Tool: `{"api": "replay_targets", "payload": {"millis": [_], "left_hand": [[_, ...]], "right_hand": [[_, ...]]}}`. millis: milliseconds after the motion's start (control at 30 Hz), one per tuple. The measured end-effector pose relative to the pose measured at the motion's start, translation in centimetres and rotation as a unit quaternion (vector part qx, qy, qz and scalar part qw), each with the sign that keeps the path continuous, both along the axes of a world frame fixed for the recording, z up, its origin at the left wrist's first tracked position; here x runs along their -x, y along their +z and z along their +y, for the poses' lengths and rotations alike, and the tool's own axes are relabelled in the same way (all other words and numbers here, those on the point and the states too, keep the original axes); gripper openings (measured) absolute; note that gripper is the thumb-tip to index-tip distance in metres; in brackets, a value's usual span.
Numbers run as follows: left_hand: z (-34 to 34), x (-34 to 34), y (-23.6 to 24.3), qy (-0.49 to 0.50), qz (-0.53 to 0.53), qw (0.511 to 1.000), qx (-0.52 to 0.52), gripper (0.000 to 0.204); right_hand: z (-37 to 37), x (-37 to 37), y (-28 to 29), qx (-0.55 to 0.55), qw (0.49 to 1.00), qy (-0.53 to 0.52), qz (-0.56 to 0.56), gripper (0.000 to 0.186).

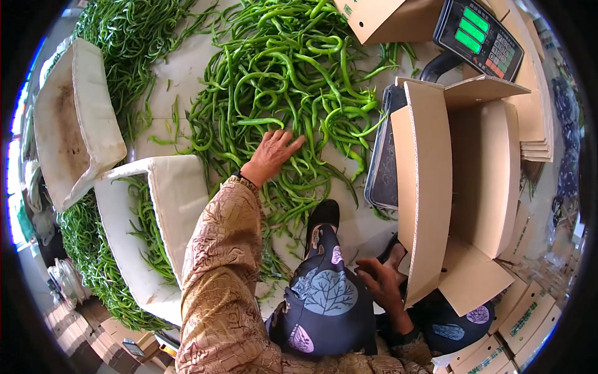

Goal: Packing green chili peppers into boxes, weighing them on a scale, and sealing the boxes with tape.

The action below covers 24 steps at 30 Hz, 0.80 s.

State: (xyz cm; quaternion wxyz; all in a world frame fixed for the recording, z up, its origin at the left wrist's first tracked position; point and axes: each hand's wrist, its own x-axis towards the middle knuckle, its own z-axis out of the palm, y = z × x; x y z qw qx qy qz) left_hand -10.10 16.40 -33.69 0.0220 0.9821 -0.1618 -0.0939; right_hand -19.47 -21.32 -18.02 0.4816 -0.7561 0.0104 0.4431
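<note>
A heap of long green chili peppers (299, 68) covers the floor ahead of me. My left hand (271, 157) reaches down onto its near part, thumb apart from the fingers. One pale green pepper (260, 122) lies right at those fingertips; I see no firm grip on it. Beside my knee, low and right of centre, my right hand (381, 287) hangs with slightly bent, separated fingers and nothing in them. To its right an open cardboard box (430, 187) stands on the platform of a scale (383, 168), its flaps spread outward.
The scale's display head (478, 40) glows green at the upper right, near another carton (380, 19). White foam boxes (99, 106) stand at the left, one holding some peppers. Thinner, darker peppers (128, 37) lie behind them. Flattened cartons (526, 318) are stacked at the lower right.
</note>
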Motion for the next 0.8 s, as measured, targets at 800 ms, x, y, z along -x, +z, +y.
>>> {"api": "replay_targets", "payload": {"millis": [800], "left_hand": [[0.1, 0.7, 2.4, -0.161, -0.021, 0.982, 0.092, 0.057]], "right_hand": [[0.7, -0.2, 1.3, -0.027, 0.998, 0.006, -0.048, 0.024]]}}
